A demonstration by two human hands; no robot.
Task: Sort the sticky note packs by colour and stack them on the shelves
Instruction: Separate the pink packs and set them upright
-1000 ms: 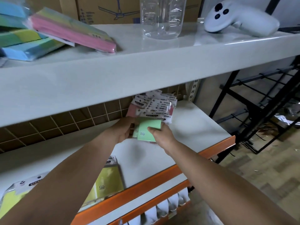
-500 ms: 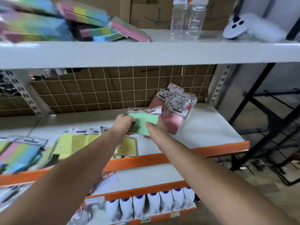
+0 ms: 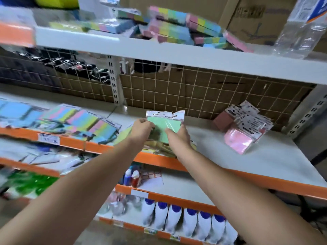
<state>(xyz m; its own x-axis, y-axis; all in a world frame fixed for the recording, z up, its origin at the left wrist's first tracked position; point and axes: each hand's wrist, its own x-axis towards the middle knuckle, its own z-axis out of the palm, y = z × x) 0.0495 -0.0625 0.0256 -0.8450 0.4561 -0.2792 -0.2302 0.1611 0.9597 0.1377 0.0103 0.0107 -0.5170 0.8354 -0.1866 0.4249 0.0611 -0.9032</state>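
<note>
No text is legible: print on the green pack's header card [image 3: 165, 114], shelf-edge labels [image 3: 48, 138] and cardboard box [image 3: 251, 13] is blurred.

Both bare forearms reach forward and up from the bottom corners, converging near frame centre. Left hand [image 3: 142, 129] knuckles toward camera, fingers curled inward, pinching the left edge of the green sticky note pack [image 3: 163, 127]; fingertips hidden behind the pack. Right hand [image 3: 178, 137] back toward camera, thumb lying across the pack's front lower right, other fingers wrapped out of sight behind it. Hands close together, not touching. Wrists roughly straight, left arm slightly lower.
</note>
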